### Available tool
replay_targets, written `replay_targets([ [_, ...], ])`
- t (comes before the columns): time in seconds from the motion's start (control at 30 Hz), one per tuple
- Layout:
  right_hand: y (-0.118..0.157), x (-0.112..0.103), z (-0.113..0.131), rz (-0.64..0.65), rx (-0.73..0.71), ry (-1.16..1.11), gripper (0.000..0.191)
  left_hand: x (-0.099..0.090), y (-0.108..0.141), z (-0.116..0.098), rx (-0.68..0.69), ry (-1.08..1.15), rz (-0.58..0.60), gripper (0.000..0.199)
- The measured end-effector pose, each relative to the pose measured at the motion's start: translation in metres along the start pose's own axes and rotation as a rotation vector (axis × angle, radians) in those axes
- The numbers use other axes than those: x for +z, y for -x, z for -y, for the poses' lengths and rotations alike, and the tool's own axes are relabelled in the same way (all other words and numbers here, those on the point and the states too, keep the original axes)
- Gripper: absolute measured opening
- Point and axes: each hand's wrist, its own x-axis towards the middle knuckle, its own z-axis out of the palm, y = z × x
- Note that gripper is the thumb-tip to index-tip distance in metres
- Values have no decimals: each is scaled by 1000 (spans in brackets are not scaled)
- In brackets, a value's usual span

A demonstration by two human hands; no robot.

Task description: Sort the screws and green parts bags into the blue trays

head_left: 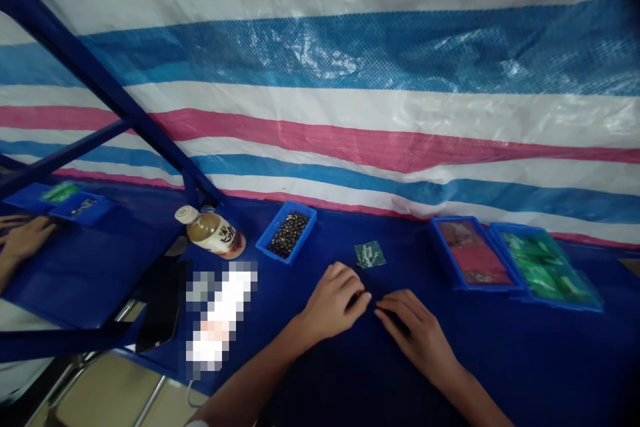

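Over the blue table (pixel 325 233), my left hand (pixel 334 300) has its fingers curled, with thumb and fingertips close together near a small green plastic bag (pixel 370 254). That bag lies flat with small pieces inside. My right hand (pixel 417 330) is to the right, its thumb and forefinger nearly meeting; anything between them is too small to make out. A small gap separates the two hands. Up and left of my left hand stands a blue tray (pixel 289 232) of small dark metallic parts.
At right, one blue tray (pixel 473 253) holds pink and clear bags, another (pixel 547 267) green bags. A bottle (pixel 211 232) leans at left beside a blue frame (pixel 107 90). Another person's hand (pixel 27 238) is at far left near trays. A striped sheet (pixel 350 107) hangs behind.
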Motion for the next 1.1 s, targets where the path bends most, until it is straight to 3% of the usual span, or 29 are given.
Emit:
replay_targets([
  [0.13, -2, -3, -1, 6, 37, 46, 19, -28, -2, 38, -154, -164, -418, 8],
  [0.23, -3, -3, -2, 37, 60, 50, 15, -54, 0, 69, -327, -339, -630, 14],
  [0.43, -3, -2, -4, 82, 68, 53, 15, -83, 13, 102, -562, -404, -647, 24],
  [0.53, -4, -2, -4, 77, 77, 48, 17, -88, 19, 110, -595, -394, -659, 27],
  [0.6, -4, -2, -5, 78, 83, 47, 17, -87, 21, 113, -594, -381, -597, 30],
  [0.7, -3, -2, -5, 92, 98, 50, 17, -83, 21, 114, -633, -360, -475, 35],
  [0.77, -3, -2, -5, 103, 100, 49, 17, -80, 21, 114, -667, -361, -455, 36],
  [0.97, -5, -5, -4, 110, 97, 51, 18, -81, 18, 109, -622, -365, -561, 41],
  [1.1, -5, -4, -4, 100, 95, 79, 19, -71, 13, 91, -543, -427, -593, 30],
])
